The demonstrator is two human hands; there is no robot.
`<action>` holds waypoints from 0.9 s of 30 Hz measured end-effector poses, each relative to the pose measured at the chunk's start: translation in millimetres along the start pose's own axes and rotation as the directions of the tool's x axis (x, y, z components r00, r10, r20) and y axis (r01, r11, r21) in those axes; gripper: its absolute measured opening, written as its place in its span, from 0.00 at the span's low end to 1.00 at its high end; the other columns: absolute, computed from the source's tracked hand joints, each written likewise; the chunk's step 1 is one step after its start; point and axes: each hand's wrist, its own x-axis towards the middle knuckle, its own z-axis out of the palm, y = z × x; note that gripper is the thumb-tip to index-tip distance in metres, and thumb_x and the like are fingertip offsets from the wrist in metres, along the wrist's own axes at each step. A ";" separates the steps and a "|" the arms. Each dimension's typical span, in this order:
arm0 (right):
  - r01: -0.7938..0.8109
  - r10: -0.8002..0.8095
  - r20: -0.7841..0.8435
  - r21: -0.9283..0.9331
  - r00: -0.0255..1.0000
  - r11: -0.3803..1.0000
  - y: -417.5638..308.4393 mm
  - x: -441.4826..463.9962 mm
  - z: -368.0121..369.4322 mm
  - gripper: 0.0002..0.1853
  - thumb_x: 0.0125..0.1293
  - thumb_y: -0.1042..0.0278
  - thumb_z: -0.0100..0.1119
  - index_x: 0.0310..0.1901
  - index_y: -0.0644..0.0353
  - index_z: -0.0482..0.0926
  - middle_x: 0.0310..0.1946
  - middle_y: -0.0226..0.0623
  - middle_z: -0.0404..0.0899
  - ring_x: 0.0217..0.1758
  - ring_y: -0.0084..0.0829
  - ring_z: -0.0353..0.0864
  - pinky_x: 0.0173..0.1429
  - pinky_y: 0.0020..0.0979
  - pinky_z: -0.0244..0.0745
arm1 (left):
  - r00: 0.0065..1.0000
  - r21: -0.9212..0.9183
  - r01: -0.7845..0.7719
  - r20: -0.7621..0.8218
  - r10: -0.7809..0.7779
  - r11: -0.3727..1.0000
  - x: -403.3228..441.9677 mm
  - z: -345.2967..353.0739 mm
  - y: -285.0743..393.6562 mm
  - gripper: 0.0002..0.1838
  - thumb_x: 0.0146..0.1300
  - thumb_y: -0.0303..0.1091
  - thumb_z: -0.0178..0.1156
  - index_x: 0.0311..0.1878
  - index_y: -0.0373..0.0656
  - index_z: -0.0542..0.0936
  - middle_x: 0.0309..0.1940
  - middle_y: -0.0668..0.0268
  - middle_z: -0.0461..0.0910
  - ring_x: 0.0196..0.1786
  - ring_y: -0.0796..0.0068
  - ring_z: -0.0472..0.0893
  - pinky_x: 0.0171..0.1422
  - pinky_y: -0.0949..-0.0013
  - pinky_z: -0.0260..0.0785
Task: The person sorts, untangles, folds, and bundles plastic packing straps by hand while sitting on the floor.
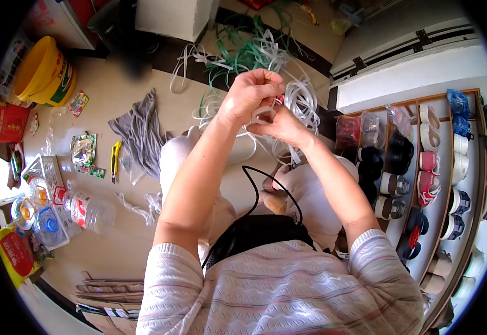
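Observation:
My left hand (249, 96) is raised in front of me, its fingers closed in a pinch. Just below and to its right, my right hand (282, 125) is closed too, close against the left. A loop of white plastic strap (263, 113) passes between the two hands. Something small and red shows at the fingers, too little of it to name. Beyond the hands lies a coil of white strap (305, 103) on the floor, beside a loose tangle of green strap (238, 53) mixed with white lengths.
Shoe shelves (411, 184) stand at my right. To the left lie a grey cloth (143, 128), a yellow utility knife (116, 161), a seed-style packet (83, 151) and a clear plastic bottle (89, 212). A yellow bucket (45, 72) stands farther back, and flattened cardboard (109, 296) leans near.

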 end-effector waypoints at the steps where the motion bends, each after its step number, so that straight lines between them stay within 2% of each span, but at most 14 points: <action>1: 0.066 -0.064 -0.041 0.034 0.997 0.997 10.8 5.3 2.9 0.14 0.50 0.62 0.67 0.38 0.57 0.79 0.22 0.27 0.76 0.26 0.17 0.71 0.33 0.23 0.67 | 0.999 -0.088 -0.030 0.012 0.031 0.996 1.0 0.2 -0.6 0.06 0.54 0.25 0.61 0.37 0.39 0.77 0.27 0.70 0.77 0.25 0.83 0.72 0.28 0.81 0.66; 3: 0.016 -0.015 -0.012 0.039 1.000 0.999 20.0 12.4 -6.0 0.10 0.57 0.60 0.62 0.35 0.56 0.79 0.24 0.27 0.77 0.26 0.18 0.72 0.35 0.23 0.67 | 0.996 -0.263 -0.078 0.029 0.089 0.962 3.4 -1.3 -3.1 0.05 0.57 0.28 0.60 0.37 0.40 0.77 0.28 0.69 0.77 0.26 0.82 0.73 0.31 0.80 0.68; 5: -0.057 0.066 -0.044 0.182 0.997 0.982 -6.2 9.9 -13.7 0.09 0.61 0.59 0.58 0.34 0.55 0.80 0.26 0.28 0.79 0.27 0.18 0.74 0.37 0.23 0.69 | 0.978 -0.165 -0.205 0.004 0.208 0.965 7.6 -1.5 -3.0 0.22 0.55 0.39 0.63 0.50 0.39 0.73 0.38 0.65 0.77 0.36 0.79 0.74 0.42 0.76 0.69; 7: 0.171 -0.144 -0.095 0.415 0.985 0.894 -32.5 8.5 -28.3 0.12 0.63 0.55 0.56 0.31 0.55 0.79 0.22 0.25 0.75 0.27 0.18 0.74 0.34 0.22 0.69 | 0.937 -0.054 -0.341 0.053 0.344 0.938 6.6 1.3 -1.6 0.33 0.52 0.46 0.66 0.57 0.39 0.68 0.44 0.64 0.75 0.42 0.78 0.74 0.47 0.74 0.68; 8: 0.021 0.173 -0.195 0.719 0.965 0.694 -58.8 9.4 -36.4 0.16 0.65 0.53 0.52 0.27 0.56 0.76 0.19 0.27 0.73 0.25 0.20 0.73 0.33 0.23 0.69 | 0.943 -0.014 -0.189 0.275 0.185 0.982 0.3 3.4 2.3 0.44 0.47 0.52 0.68 0.63 0.40 0.61 0.51 0.64 0.71 0.48 0.76 0.72 0.51 0.72 0.66; 9: 0.107 -0.148 -0.003 0.705 0.989 0.701 -69.7 14.0 -57.2 0.20 0.67 0.51 0.47 0.22 0.56 0.71 0.15 0.25 0.68 0.20 0.21 0.68 0.28 0.22 0.66 | 0.908 -0.023 -0.237 0.351 0.230 0.971 -3.1 16.4 -3.7 0.41 0.44 0.49 0.71 0.60 0.40 0.66 0.46 0.67 0.74 0.47 0.76 0.72 0.51 0.70 0.66; 10: -0.035 -0.126 0.104 0.889 0.987 0.457 -90.2 18.2 -74.9 0.23 0.69 0.49 0.42 0.19 0.55 0.66 0.11 0.24 0.59 0.16 0.20 0.60 0.23 0.22 0.58 | 0.904 0.153 -0.106 0.426 0.031 0.983 -4.2 20.5 -6.9 0.36 0.44 0.46 0.72 0.55 0.40 0.70 0.42 0.67 0.76 0.45 0.76 0.73 0.50 0.70 0.66; 12: 0.281 -0.350 -0.052 0.708 0.935 0.647 -143.8 18.6 -112.8 0.23 0.69 0.50 0.42 0.17 0.52 0.60 0.12 0.20 0.49 0.15 0.16 0.49 0.20 0.20 0.46 | 0.887 0.478 -0.003 0.407 -0.219 0.878 -4.6 22.9 -11.9 0.25 0.43 0.39 0.72 0.45 0.39 0.78 0.34 0.67 0.79 0.40 0.78 0.75 0.48 0.71 0.67; 13: 0.343 -0.566 0.109 0.697 0.817 0.629 -158.5 26.3 -153.7 0.19 0.69 0.53 0.43 0.23 0.54 0.69 0.15 0.21 0.57 0.18 0.17 0.57 0.24 0.20 0.55 | 0.904 0.611 -0.017 0.347 -0.249 0.791 -3.3 23.0 -14.5 0.19 0.43 0.36 0.72 0.39 0.39 0.81 0.30 0.67 0.80 0.37 0.79 0.76 0.47 0.72 0.67; 14: 0.506 -0.417 -0.318 0.704 0.852 0.498 -200.1 14.7 -165.2 0.14 0.67 0.54 0.47 0.27 0.52 0.67 0.10 0.20 0.52 0.10 0.16 0.52 0.10 0.22 0.50 | 0.932 0.697 -0.120 0.324 -0.161 0.708 8.7 11.1 -28.2 0.13 0.47 0.36 0.69 0.34 0.38 0.82 0.26 0.64 0.80 0.32 0.78 0.77 0.43 0.73 0.69; 17: 0.685 -0.388 -0.577 0.496 0.719 0.533 -233.3 -12.9 -255.8 0.14 0.67 0.54 0.47 0.28 0.52 0.67 0.12 0.20 0.53 0.12 0.16 0.53 0.12 0.22 0.51 | 0.999 0.827 0.004 -0.025 0.029 0.562 10.9 -2.2 -4.3 0.11 0.52 0.39 0.64 0.32 0.40 0.81 0.20 0.67 0.78 0.26 0.78 0.75 0.33 0.70 0.68; 21: 0.712 -0.314 -0.785 0.217 0.534 0.668 -225.4 -79.6 -366.3 0.13 0.67 0.54 0.47 0.30 0.53 0.68 0.14 0.21 0.54 0.14 0.17 0.54 0.15 0.23 0.52 | 0.808 0.968 0.054 -0.185 0.560 0.243 24.8 -40.0 3.4 0.11 0.55 0.40 0.60 0.30 0.41 0.79 0.19 0.61 0.77 0.24 0.68 0.77 0.32 0.65 0.67; 24: 0.626 -0.254 -0.885 0.052 0.390 0.778 -213.1 -134.9 -429.2 0.12 0.67 0.54 0.48 0.31 0.53 0.68 0.15 0.21 0.55 0.16 0.17 0.55 0.17 0.23 0.53 | 0.650 0.944 -0.037 -0.226 0.725 0.327 24.6 -55.3 15.4 0.11 0.58 0.40 0.57 0.33 0.42 0.80 0.23 0.60 0.78 0.28 0.63 0.78 0.36 0.66 0.68; 27: 0.503 -0.215 -0.937 -0.050 0.275 0.863 -201.8 -187.6 -471.9 0.12 0.67 0.54 0.48 0.32 0.53 0.68 0.17 0.22 0.56 0.18 0.18 0.56 0.19 0.23 0.54 | 0.443 0.979 -0.166 -0.035 0.896 0.121 14.0 -53.3 37.8 0.10 0.61 0.37 0.55 0.37 0.41 0.79 0.27 0.59 0.79 0.30 0.69 0.79 0.38 0.71 0.69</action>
